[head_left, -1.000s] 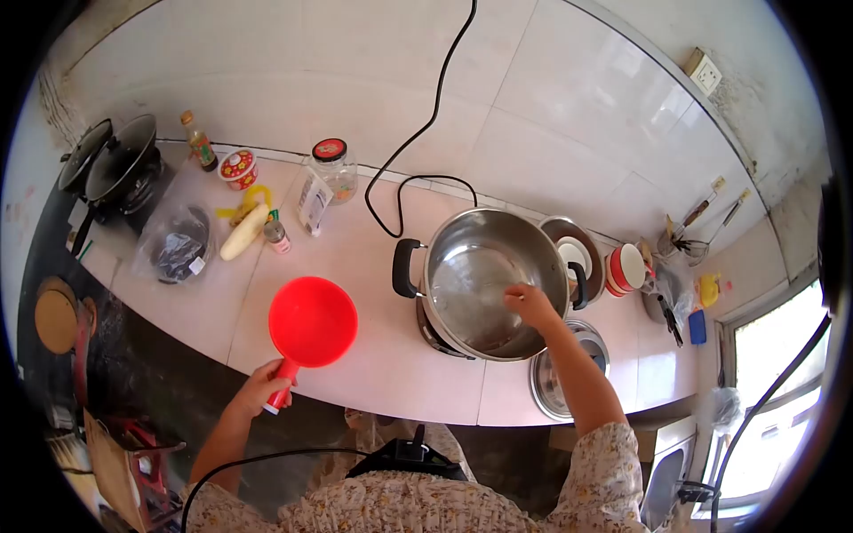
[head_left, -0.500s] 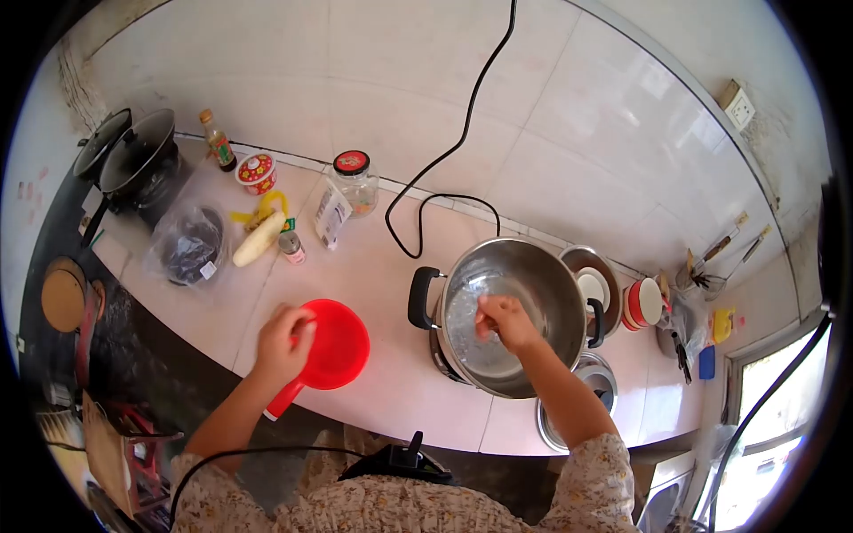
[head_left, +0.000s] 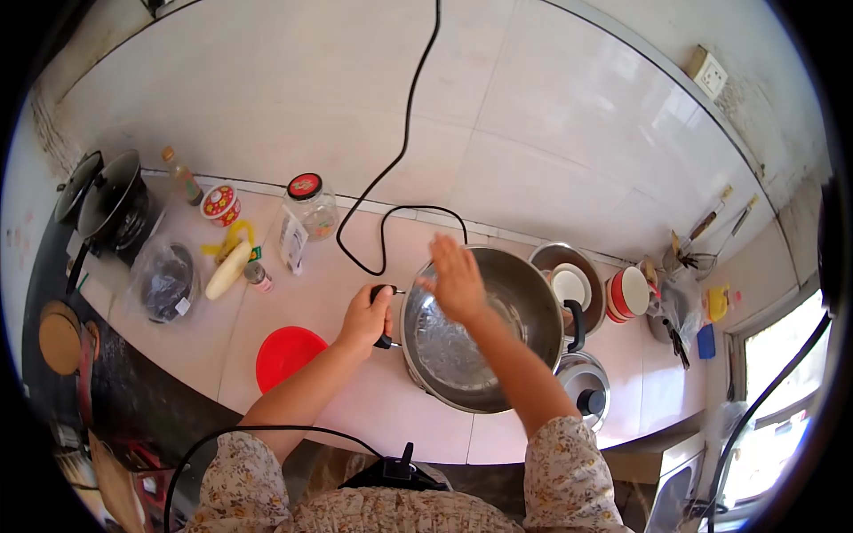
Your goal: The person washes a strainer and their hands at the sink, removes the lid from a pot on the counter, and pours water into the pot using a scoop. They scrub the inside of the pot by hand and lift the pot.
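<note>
A large steel pot point(head_left: 533, 355) with black side handles stands on the counter, and clear liquid seems to lie in its bottom. My left hand point(head_left: 366, 320) is wrapped round the pot's left handle. Over the pot's upper left rim is my right hand point(head_left: 455, 277), holding nothing, its fingers stretched out and slightly blurred. The red ladle point(head_left: 289, 355) rests on the counter left of the pot; my left forearm hides its handle. A steel lid point(head_left: 591, 395) with a black knob lies at the pot's lower right.
Behind the pot's right side are a steel bowl point(head_left: 582, 258) and red-and-white bowls point(head_left: 629, 291). A glass jar point(head_left: 313, 213), a peeled white vegetable point(head_left: 228, 270) and a bagged dark bowl point(head_left: 167, 282) stand left. A black cable point(head_left: 407, 133) hangs down the wall.
My left hand has let go of the red ladle and taken hold of the pot's left handle. My right hand has moved from inside the pot to its upper left rim, its fingers now straightened.
</note>
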### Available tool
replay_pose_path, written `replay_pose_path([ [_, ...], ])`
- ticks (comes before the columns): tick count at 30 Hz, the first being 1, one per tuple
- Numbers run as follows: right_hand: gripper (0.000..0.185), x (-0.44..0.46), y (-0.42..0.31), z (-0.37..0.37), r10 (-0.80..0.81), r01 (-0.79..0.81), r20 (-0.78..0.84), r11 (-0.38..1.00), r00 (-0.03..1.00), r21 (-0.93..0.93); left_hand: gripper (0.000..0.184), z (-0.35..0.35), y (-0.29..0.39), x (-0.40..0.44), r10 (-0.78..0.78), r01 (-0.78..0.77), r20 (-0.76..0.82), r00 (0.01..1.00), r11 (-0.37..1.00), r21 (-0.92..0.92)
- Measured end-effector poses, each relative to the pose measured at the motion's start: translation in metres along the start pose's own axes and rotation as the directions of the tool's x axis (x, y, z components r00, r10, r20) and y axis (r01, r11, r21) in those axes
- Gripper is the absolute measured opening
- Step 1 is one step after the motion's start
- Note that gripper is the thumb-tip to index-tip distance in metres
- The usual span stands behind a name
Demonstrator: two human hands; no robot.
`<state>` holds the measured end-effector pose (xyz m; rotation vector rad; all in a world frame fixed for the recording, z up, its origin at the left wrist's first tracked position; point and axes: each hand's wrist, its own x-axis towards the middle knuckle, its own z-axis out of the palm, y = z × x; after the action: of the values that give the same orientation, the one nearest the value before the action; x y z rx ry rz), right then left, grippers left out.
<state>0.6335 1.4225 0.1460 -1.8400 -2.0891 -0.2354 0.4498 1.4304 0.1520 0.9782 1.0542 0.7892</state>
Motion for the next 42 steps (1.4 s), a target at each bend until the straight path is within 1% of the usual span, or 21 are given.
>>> replay_pose_path([
  [3,0.067,-0.02,0.076,-0.006,0.107,-0.121,-0.077,0.971,0.991,-0.205,0.025,0.0,0.0,-0.001,0.004,-0.003,0.017,1.0,0.999,-0.052],
  [6,0.071,-0.067,0.114,-0.061,0.269,-0.254,0.169,0.961,0.948,-0.105,0.024,0.0,-0.003,-0.001,0.001,0.003,0.033,0.999,0.994,-0.109],
  [7,0.072,-0.088,0.113,-0.073,0.312,-0.299,0.219,0.95,0.924,-0.092,0.023,0.0,-0.003,-0.001,0.003,0.001,0.029,1.0,0.991,-0.135],
  [10,0.069,-0.147,0.09,-0.099,0.267,-0.239,0.179,0.957,0.947,-0.163,0.022,0.0,-0.007,0.003,0.003,0.006,0.056,0.998,0.986,-0.167],
  [12,0.067,-0.178,0.06,-0.105,0.226,-0.211,0.063,0.961,0.972,-0.18,0.021,0.0,-0.007,0.004,0.003,0.009,0.065,0.998,0.985,-0.174],
  [16,0.063,-0.216,-0.011,-0.106,0.32,-0.301,0.139,0.943,0.937,-0.141,0.022,0.002,-0.006,0.003,-0.001,0.015,0.062,0.998,0.976,-0.219],
  [17,0.064,-0.215,-0.031,-0.106,0.314,-0.294,0.161,0.946,0.936,-0.139,0.021,0.003,-0.003,0.001,-0.003,0.017,0.062,0.998,0.974,-0.224],
  [19,0.067,-0.199,-0.072,-0.099,0.223,-0.246,0.342,0.969,0.913,0.024,0.02,0.002,-0.001,-0.001,-0.001,0.014,0.058,0.998,0.974,-0.224],
  [21,0.069,-0.167,-0.108,-0.094,0.042,-0.087,0.334,0.989,0.942,0.122,0.021,0.002,0.001,-0.001,-0.057,0.074,0.086,0.995,0.973,-0.219],
  [22,0.069,-0.15,-0.116,-0.087,0.041,-0.087,0.329,0.988,0.943,0.125,0.02,0.0,-0.001,0.001,-0.052,0.071,0.097,0.994,0.977,-0.203],
  [24,0.072,-0.117,-0.117,-0.072,-0.138,0.091,0.306,0.982,0.942,0.164,0.02,-0.003,-0.007,0.005,-0.03,0.049,0.105,0.994,0.982,-0.18],
  [27,0.071,-0.08,-0.087,-0.05,-0.121,0.061,0.228,0.965,0.966,0.253,0.027,-0.007,-0.019,0.011,-0.022,0.025,0.051,0.998,0.998,-0.05],
  [28,0.071,-0.068,-0.082,-0.046,-0.132,0.071,0.227,0.964,0.965,0.256,0.028,-0.007,-0.024,0.013,0.057,-0.058,0.016,0.998,0.997,0.041],
  [29,0.07,-0.057,-0.077,-0.042,-0.122,0.076,0.219,0.976,0.968,0.206,0.03,-0.007,-0.027,0.016,0.138,-0.135,-0.014,0.99,0.982,0.135],
  [32,0.07,-0.027,-0.048,-0.023,-0.091,0.086,0.161,0.996,0.983,0.037,0.031,-0.009,-0.026,0.016,0.151,-0.145,-0.016,0.988,0.97,0.195],
  [34,0.07,-0.012,0.01,0.009,0.021,-0.02,0.017,0.996,1.0,-0.089,0.03,-0.008,-0.019,0.013,0.165,-0.156,-0.019,0.986,0.958,0.241],
  [36,0.069,-0.009,0.051,-0.014,0.23,-0.217,0.066,0.963,0.971,-0.161,0.024,-0.009,-0.01,0.008,-0.003,-0.002,0.115,0.993,0.999,0.043],
  [37,0.069,-0.02,0.069,-0.026,0.221,-0.207,0.051,0.957,0.974,-0.203,0.024,-0.007,-0.004,0.004,-0.002,-0.002,0.115,0.993,0.999,0.041],
  [39,0.064,-0.055,0.09,-0.045,0.175,-0.152,0.062,0.949,0.983,-0.275,0.023,-0.002,0.002,-0.004,-0.049,0.07,0.106,0.993,0.977,-0.203],
  [40,0.059,-0.073,0.09,-0.052,0.136,-0.106,0.078,0.947,0.988,-0.303,0.023,-0.002,0.0,-0.004,-0.048,0.07,0.108,0.993,0.975,-0.212],
  [42,0.047,-0.103,0.07,-0.067,0.088,0.072,0.31,0.879,0.947,-0.472,0.024,-0.002,-0.005,-0.001,-0.043,0.075,0.116,0.992,0.954,-0.29],
])
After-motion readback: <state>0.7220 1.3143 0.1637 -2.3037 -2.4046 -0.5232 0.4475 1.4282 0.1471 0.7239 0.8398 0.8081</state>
